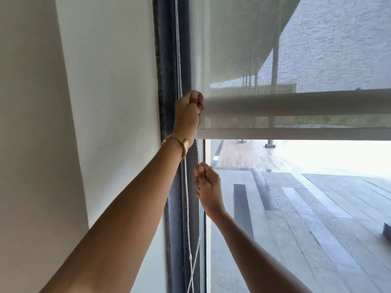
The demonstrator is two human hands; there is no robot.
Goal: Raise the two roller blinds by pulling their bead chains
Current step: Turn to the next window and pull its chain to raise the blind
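Note:
Two pale mesh roller blinds hang at the window. The near blind (243, 49) ends in a bottom bar (296, 102); the other blind's bottom bar (296, 133) sits lower, behind it. A white bead chain (186, 197) runs down along the dark window frame. My left hand (188, 115) is fisted on the chain at the level of the near bar's left end. My right hand (206, 185) grips the same chain lower down, just below the blinds. The chain's two strands cross near the bottom of the view.
A white wall (95, 102) stands on the left, meeting the dark window frame (169, 60). Bare glass (296, 208) below the blinds shows paved ground outside. A gold bracelet (183, 144) is on my left wrist.

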